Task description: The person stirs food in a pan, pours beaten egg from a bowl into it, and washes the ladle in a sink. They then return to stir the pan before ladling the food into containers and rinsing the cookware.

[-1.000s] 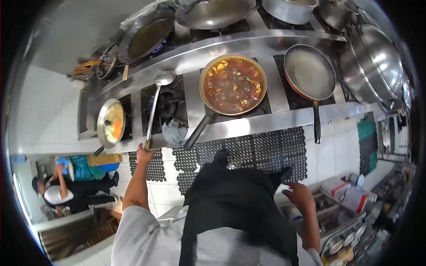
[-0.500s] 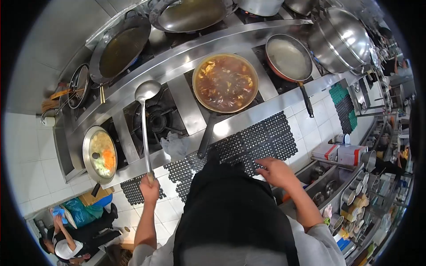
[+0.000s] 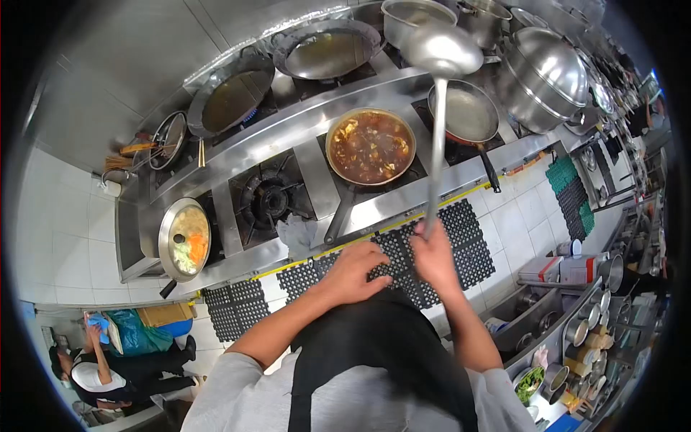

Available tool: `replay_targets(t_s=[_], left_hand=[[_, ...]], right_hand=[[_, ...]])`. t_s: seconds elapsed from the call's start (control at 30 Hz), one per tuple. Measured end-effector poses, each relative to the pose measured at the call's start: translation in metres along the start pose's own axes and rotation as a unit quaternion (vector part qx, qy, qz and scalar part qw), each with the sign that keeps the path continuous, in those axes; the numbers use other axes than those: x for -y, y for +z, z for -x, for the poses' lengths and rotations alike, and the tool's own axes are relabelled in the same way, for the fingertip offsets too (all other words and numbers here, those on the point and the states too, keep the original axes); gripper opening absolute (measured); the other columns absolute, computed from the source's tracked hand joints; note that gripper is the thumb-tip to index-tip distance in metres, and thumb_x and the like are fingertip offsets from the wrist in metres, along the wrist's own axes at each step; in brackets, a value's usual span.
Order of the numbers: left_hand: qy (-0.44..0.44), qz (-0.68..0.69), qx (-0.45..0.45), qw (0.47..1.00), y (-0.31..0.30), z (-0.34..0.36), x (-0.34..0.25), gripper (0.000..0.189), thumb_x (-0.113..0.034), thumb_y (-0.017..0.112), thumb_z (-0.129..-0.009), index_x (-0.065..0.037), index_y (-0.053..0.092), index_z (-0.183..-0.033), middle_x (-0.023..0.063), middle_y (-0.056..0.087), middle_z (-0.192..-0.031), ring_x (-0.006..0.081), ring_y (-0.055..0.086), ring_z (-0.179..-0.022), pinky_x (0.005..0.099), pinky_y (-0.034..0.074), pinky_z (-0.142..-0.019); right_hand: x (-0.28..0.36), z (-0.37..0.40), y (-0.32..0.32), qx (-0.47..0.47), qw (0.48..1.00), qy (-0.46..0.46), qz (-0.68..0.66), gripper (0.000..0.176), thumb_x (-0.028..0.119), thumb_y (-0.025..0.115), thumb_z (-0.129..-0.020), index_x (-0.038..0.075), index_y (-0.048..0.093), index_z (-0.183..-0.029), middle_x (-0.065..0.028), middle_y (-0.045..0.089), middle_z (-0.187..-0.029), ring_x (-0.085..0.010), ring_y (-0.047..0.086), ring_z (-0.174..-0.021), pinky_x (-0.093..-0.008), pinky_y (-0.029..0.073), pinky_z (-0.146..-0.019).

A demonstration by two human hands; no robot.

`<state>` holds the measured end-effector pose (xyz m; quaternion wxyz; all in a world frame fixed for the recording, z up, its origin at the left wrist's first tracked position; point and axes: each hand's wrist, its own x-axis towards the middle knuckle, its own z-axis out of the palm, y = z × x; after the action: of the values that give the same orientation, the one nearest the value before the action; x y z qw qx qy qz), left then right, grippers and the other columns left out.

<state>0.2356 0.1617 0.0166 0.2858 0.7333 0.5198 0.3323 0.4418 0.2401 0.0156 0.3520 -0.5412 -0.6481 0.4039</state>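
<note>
My right hand [image 3: 433, 259] is closed round the end of a long metal ladle [image 3: 437, 144]. The ladle stands up in front of me, its bowl overlapping the pots at the back of the stove in this view. My left hand [image 3: 354, 273] holds nothing; its fingers are bent, with the thumb apart. It is nearest the dark handle of a frying pan [image 3: 371, 147], without touching it. Reddish-brown sauce with yellow pieces fills that pan. To its right sits another pan [image 3: 464, 111] with pale liquid, partly behind the ladle.
A bare burner [image 3: 270, 200] lies left of the sauce pan, with a crumpled cloth [image 3: 295, 234] on the stove edge. A glass-lidded pan [image 3: 165, 241] of vegetables is at the far left. Woks [image 3: 327, 54] and a large steamer [image 3: 543, 79] stand behind. Another person [image 3: 108, 367] is lower left.
The ladle has passed from my left hand to my right and moved from over the left burner to the right. My left hand has come in towards the middle, empty.
</note>
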Motion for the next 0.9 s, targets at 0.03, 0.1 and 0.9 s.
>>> replay_targets(t_s=[0.03,0.1,0.9], left_hand=[[0.022,-0.04,0.007,0.999,-0.008,0.008,0.009,0.046,-0.024,0.08,-0.08,-0.004,0.065,-0.118,0.0187,0.063,-0.116,0.0402,0.057,-0.116,0.0499,0.045,-0.099],[-0.051,-0.116,-0.119,0.985,-0.009,0.023,0.055,0.059,-0.029,0.082,-0.079,-0.006,0.061,-0.13,0.0199,0.063,-0.122,0.0393,0.056,-0.121,0.0498,0.043,-0.104],[-0.378,0.382,-0.022,0.843,0.025,-0.02,0.174,0.04,-0.043,0.063,-0.102,-0.005,0.055,-0.09,0.001,0.051,-0.064,0.0121,0.047,-0.043,0.031,0.038,-0.038]], right_hand=[[-0.008,0.008,-0.02,-0.013,1.0,0.025,0.011,0.027,0.003,0.058,-0.086,-0.003,0.056,-0.112,-0.0235,0.063,-0.1,-0.0421,0.063,-0.097,-0.0469,0.05,-0.088],[-0.005,0.029,-0.045,-0.069,0.995,0.033,0.062,0.025,0.005,0.059,-0.086,0.0,0.06,-0.11,-0.023,0.066,-0.096,-0.0412,0.066,-0.09,-0.047,0.052,-0.084],[-0.074,-0.049,0.063,-0.043,0.966,-0.001,0.256,0.043,0.019,0.065,-0.097,-0.002,0.059,-0.133,-0.0231,0.07,-0.076,-0.0376,0.07,-0.067,-0.0493,0.055,-0.062]])
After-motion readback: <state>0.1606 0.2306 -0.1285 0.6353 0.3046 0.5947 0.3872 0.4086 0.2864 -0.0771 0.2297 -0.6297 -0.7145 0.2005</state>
